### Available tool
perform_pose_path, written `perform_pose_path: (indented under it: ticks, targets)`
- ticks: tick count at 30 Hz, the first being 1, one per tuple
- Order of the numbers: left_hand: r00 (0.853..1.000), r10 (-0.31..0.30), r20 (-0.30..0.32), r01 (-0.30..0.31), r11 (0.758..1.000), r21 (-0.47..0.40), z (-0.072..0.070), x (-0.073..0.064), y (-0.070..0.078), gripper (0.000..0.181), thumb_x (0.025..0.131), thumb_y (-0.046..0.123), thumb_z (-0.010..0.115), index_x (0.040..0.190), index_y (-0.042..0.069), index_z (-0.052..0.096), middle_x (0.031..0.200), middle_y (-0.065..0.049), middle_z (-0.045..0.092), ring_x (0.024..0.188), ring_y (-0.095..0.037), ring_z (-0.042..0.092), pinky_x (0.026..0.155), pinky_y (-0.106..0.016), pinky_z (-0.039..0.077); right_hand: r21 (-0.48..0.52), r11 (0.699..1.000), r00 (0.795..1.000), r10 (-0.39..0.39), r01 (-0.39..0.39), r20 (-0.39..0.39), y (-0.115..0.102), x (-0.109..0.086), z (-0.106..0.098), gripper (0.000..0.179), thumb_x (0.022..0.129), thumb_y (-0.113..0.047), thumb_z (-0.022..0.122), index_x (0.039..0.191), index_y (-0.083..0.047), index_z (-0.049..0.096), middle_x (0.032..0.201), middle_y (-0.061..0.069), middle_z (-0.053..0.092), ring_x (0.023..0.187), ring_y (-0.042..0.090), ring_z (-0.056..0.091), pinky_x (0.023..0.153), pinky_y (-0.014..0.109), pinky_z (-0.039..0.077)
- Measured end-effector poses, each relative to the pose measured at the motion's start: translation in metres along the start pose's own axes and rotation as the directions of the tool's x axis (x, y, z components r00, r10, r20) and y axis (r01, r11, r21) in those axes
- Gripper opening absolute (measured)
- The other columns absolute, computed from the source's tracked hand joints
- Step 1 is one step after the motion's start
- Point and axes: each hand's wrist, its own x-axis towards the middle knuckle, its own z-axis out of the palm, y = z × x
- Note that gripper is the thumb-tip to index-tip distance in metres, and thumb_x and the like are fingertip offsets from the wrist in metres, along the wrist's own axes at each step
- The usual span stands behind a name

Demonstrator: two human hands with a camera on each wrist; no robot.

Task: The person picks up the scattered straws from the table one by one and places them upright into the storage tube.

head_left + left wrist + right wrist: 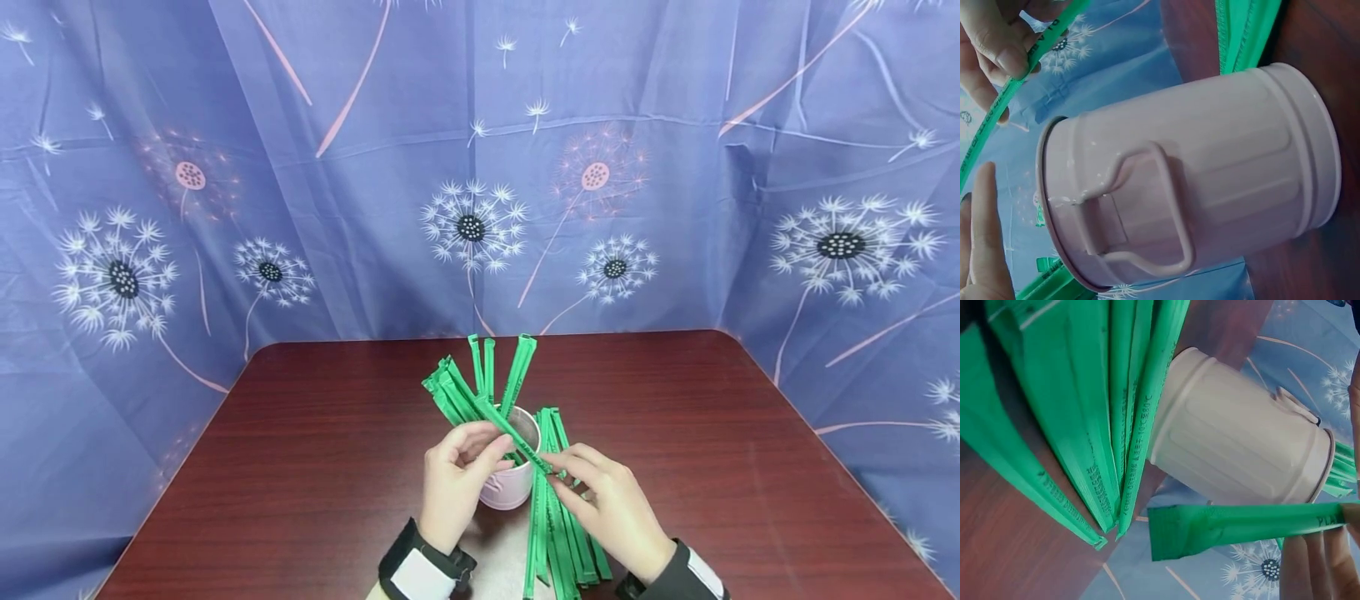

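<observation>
My right hand [611,500] pinches a green wrapped straw [517,433] near its lower end. The straw slants up and left across the mouth of a pale pink pail [504,490]. Next to the straw, at the pail's left rim, is my left hand [453,483]. In the left wrist view a straight left finger [986,231] points toward the straw with a small gap. Several green wrapped straws [450,387] lean out of the pail. Right of it, under my right hand, lies a loose pile of the same straws [558,533]. The right wrist view shows the held straw's crimped end [1166,534].
The pail stands on a dark red-brown wooden table [337,450], its small side handle [1166,212] facing the left wrist camera. Behind the table and along both sides hangs a blue cloth [360,250] with a dandelion print.
</observation>
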Motion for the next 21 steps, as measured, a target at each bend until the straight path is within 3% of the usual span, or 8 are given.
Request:
perform_pose_path:
  ticks: [5,12,16,21]
  targets:
    - [0.999,0.046,-0.004,-0.046,0.997,-0.057,0.0005,0.0008,0.0006,0.028,0.088,0.007,0.071,0.100,-0.018,0.063,0.091,-0.035,0.070,0.079,-0.020,0.075,0.065,-0.041,0.064,0.000,1.000,1.000,-0.027,0.027,-0.001,-0.0006,0.0011,-0.0006,0.034,0.076,0.003,0.079,0.107,-0.011,0.078,0.093,-0.011,0.068,0.073,-0.004,0.062,0.055,0.010,0.050]
    - [0.999,0.036,0.013,-0.035,0.997,-0.071,0.0014,0.0001,0.0031,0.034,0.087,0.011,0.072,0.100,-0.019,0.064,0.092,-0.039,0.068,0.081,-0.014,0.074,0.066,-0.043,0.064,-0.004,0.997,0.997,-0.078,0.078,-0.002,0.0004,0.0009,0.0011,0.034,0.075,0.003,0.079,0.107,-0.012,0.077,0.094,-0.010,0.068,0.071,-0.004,0.060,0.055,0.010,0.048]
    - [0.991,0.132,-0.015,-0.132,0.989,-0.070,0.0000,0.0016,0.0043,0.025,0.088,0.006,0.071,0.096,-0.017,0.064,0.087,-0.037,0.069,0.077,-0.015,0.074,0.063,-0.043,0.064,-0.012,0.999,0.999,-0.046,0.046,0.010,0.0024,-0.0002,0.0015,0.032,0.076,0.001,0.080,0.104,-0.014,0.078,0.093,-0.011,0.068,0.071,-0.005,0.060,0.054,0.012,0.050]
    - [0.962,0.255,-0.097,-0.261,0.963,-0.060,-0.0056,0.0073,0.0092,0.019,0.088,-0.002,0.069,0.097,-0.018,0.065,0.085,-0.031,0.071,0.075,-0.014,0.074,0.060,-0.040,0.063,-0.026,1.000,0.999,0.018,-0.017,0.044,0.0081,-0.0036,0.0009,0.028,0.077,-0.001,0.079,0.102,-0.014,0.078,0.091,-0.012,0.068,0.074,-0.004,0.060,0.054,0.018,0.055]
